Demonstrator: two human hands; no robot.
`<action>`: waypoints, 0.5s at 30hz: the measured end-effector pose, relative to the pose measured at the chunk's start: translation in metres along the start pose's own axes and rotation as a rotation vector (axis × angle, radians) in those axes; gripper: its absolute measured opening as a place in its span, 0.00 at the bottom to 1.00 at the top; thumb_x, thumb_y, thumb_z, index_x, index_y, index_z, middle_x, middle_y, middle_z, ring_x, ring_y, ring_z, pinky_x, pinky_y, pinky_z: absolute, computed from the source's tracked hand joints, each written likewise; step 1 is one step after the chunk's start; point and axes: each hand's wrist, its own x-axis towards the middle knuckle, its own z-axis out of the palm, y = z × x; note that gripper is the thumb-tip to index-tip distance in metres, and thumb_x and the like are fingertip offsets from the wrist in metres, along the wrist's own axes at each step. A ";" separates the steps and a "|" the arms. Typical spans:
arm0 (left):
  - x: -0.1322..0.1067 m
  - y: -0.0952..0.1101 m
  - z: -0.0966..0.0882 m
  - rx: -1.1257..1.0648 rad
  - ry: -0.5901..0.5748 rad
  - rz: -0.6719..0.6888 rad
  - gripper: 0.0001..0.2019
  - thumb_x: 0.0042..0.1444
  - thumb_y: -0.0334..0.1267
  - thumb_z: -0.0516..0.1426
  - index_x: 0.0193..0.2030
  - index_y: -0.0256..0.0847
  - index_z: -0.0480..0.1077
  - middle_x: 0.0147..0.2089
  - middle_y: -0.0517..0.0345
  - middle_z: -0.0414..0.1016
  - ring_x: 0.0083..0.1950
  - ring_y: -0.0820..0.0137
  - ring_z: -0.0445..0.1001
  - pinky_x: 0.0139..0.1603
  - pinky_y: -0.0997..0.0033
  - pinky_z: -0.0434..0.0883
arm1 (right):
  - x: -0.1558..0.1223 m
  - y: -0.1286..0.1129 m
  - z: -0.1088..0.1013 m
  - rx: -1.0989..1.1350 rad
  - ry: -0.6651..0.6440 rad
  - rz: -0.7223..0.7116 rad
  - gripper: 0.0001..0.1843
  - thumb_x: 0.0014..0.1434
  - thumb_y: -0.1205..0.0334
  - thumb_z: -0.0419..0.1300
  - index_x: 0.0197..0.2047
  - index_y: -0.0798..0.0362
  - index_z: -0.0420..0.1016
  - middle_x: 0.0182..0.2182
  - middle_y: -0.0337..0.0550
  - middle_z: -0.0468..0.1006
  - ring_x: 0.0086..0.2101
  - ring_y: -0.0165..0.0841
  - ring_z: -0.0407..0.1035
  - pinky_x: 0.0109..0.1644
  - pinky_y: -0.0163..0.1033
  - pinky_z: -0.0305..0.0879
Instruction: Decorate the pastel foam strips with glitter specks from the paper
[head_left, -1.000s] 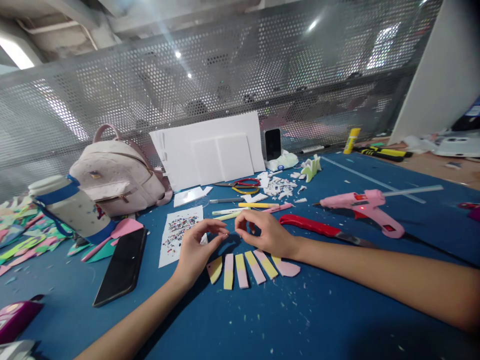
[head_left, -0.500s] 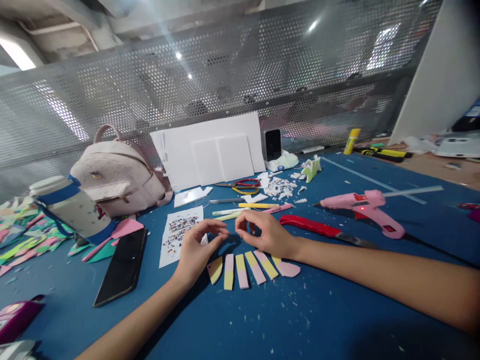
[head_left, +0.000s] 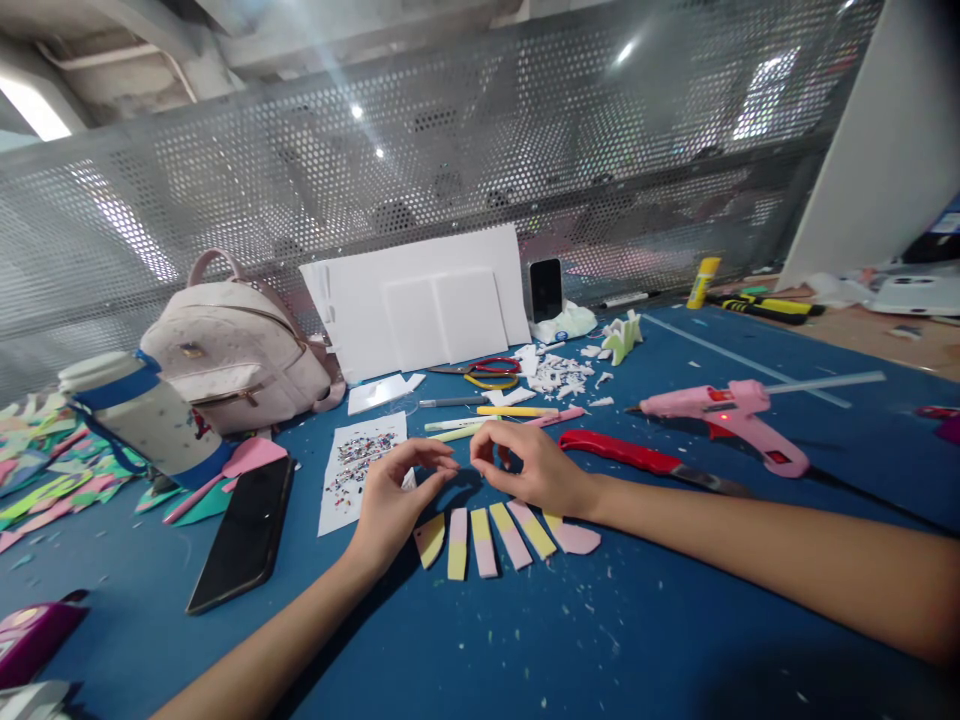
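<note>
My left hand [head_left: 401, 500] rests on the blue table beside a paper sheet [head_left: 360, 470] strewn with tiny coloured bits. Its fingers curve loosely, with the thumb a little apart, and nothing shows in them. Facing it across a small gap is my right hand [head_left: 529, 465], also loosely curled, with no object visible between thumb and fingers. Just below both hands, several pink-and-yellow foam strips [head_left: 484, 543] lie in a fan. A rounded yellow piece [head_left: 430, 541] ends the row at left and a pink piece [head_left: 577, 538] at right, its upper part partly under my right wrist.
Right of my hands lie a red-handled knife [head_left: 622, 452] and a pink glue gun [head_left: 720, 408], its light lit. Pens [head_left: 517, 411], scissors [head_left: 495, 372] and white scraps [head_left: 559, 375] lie beyond. Leftward are a phone [head_left: 244, 540], tumbler [head_left: 146, 420] and backpack [head_left: 240, 345].
</note>
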 end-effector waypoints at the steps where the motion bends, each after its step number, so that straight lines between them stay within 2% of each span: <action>1: 0.000 0.000 0.000 0.000 0.000 0.000 0.08 0.54 0.31 0.63 0.42 0.41 0.75 0.36 0.57 0.80 0.38 0.69 0.78 0.46 0.68 0.75 | 0.000 0.000 0.000 0.000 -0.001 -0.001 0.02 0.64 0.66 0.55 0.38 0.52 0.68 0.33 0.39 0.73 0.32 0.29 0.66 0.36 0.35 0.63; 7: 0.001 -0.001 0.000 -0.024 0.004 -0.003 0.08 0.54 0.33 0.64 0.41 0.40 0.75 0.36 0.56 0.80 0.38 0.69 0.79 0.46 0.67 0.76 | 0.001 0.000 0.000 0.006 -0.010 -0.001 0.02 0.64 0.66 0.55 0.38 0.52 0.68 0.33 0.39 0.73 0.32 0.29 0.66 0.36 0.35 0.63; 15: 0.001 -0.002 0.000 -0.135 0.011 -0.039 0.08 0.55 0.32 0.64 0.42 0.41 0.75 0.36 0.57 0.79 0.39 0.71 0.78 0.45 0.72 0.74 | 0.000 0.000 0.000 0.000 -0.033 0.010 0.02 0.65 0.66 0.55 0.38 0.53 0.69 0.33 0.39 0.73 0.33 0.29 0.67 0.37 0.35 0.63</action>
